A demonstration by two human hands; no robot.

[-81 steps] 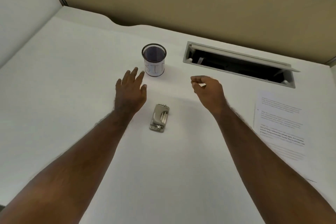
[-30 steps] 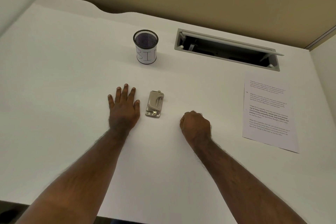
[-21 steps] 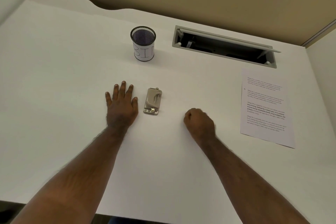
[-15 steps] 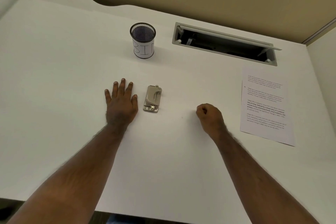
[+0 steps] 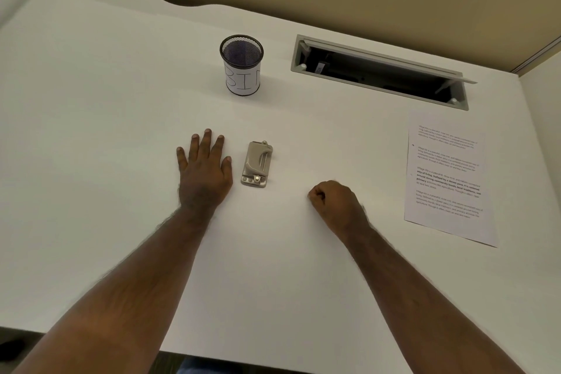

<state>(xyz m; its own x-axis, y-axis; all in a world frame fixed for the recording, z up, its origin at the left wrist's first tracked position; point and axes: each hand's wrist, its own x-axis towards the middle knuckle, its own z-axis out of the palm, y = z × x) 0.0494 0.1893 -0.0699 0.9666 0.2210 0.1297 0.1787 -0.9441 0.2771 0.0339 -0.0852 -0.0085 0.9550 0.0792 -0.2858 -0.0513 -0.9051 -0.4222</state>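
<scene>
Two hands rest on the tabletop (image 5: 91,106), nothing grasped: right hand (image 5: 334,200) clenched to an empty fist, left hand (image 5: 203,173) flat w/ straight fingers. Hole punch (image 5: 257,164) lies untouched just beside the left hand, at its 3 o'clock. Printed sheet (image 5: 446,179) is well apart at the punch's 3 o'clock, mesh cup (image 5: 242,65) at 12. Step is prob. pre-pick-up; next move needs a hand to close around the punch.

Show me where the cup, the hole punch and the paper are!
cup (image 5: 243,79): head view, on its white label.
hole punch (image 5: 256,162): head view, on the top of its lever.
paper (image 5: 446,179): head view, on the printed middle of the sheet.
</scene>
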